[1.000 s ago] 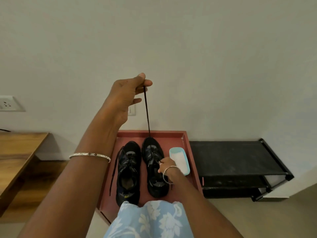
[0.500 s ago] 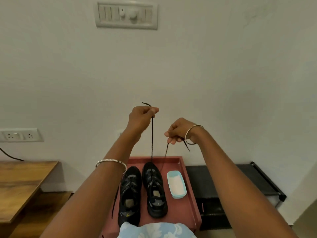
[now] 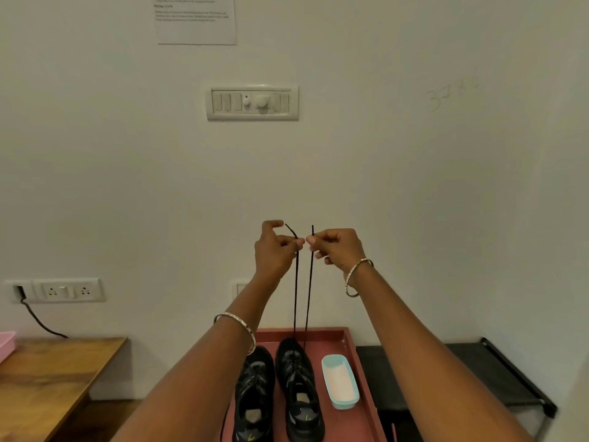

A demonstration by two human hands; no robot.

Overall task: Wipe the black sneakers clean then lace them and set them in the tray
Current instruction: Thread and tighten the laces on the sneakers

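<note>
Both hands are up in front of the white wall, each pinching one end of the thin black shoelace: left hand (image 3: 274, 250) on the left strand (image 3: 296, 288), right hand (image 3: 338, 248) on the right strand (image 3: 309, 288). Both strands run straight down to the right black sneaker (image 3: 299, 390), which sits beside the left black sneaker (image 3: 255, 397) in the reddish-pink tray (image 3: 360, 419). A small light-blue container (image 3: 339, 381) is in there too, just right of the shoes.

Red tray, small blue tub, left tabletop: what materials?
Red tray: probably painted metal or plastic; thin raised rim, matte uniform colour. Blue tub: likely plastic; pale, smooth, rounded corners. Tabletop: wood or wood-look laminate; visible grain, slight sheen.
</note>
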